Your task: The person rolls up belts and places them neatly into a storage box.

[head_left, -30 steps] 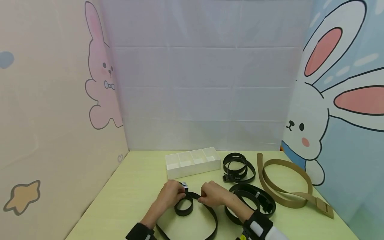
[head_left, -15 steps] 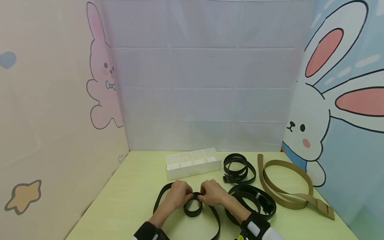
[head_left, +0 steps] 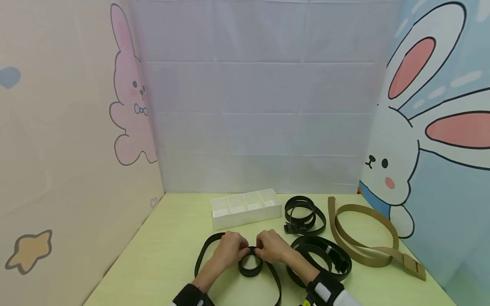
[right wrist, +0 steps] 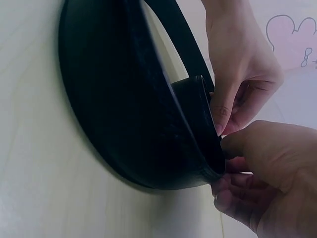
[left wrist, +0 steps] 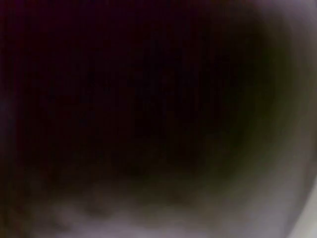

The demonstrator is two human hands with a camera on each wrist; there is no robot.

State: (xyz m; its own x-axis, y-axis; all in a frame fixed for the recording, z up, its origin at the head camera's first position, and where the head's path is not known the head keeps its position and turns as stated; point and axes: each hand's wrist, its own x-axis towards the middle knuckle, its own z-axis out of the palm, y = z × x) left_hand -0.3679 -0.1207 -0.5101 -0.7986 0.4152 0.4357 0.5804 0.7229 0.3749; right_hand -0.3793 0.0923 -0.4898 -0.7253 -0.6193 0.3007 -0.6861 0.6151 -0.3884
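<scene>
The black belt (head_left: 250,273) rests in front of the white compartment tray (head_left: 246,218), which stands beyond both hands, presumably out of the way of the work. At the left of the belt's small coil, the left hand (head_left: 229,250) pinches the strap with thumb and bent fingers; this grip appears to prevent the turns from springing loose. On the coil's right, the right hand (head_left: 273,246) also pinches the strap with nearly closed fingers, probably to keep the band tight and aligned. To the right of the tray, a coiled black belt (head_left: 300,220), a thicker black belt (head_left: 336,255) nearer the person and a tan belt (head_left: 377,261) lie seemingly set aside.

The handled belt is dark and smooth. Its coil sits on the band's edge, centre hole upward; the unrolled strap sweeps around it in a wide loop. Its buckle is not visible.
</scene>
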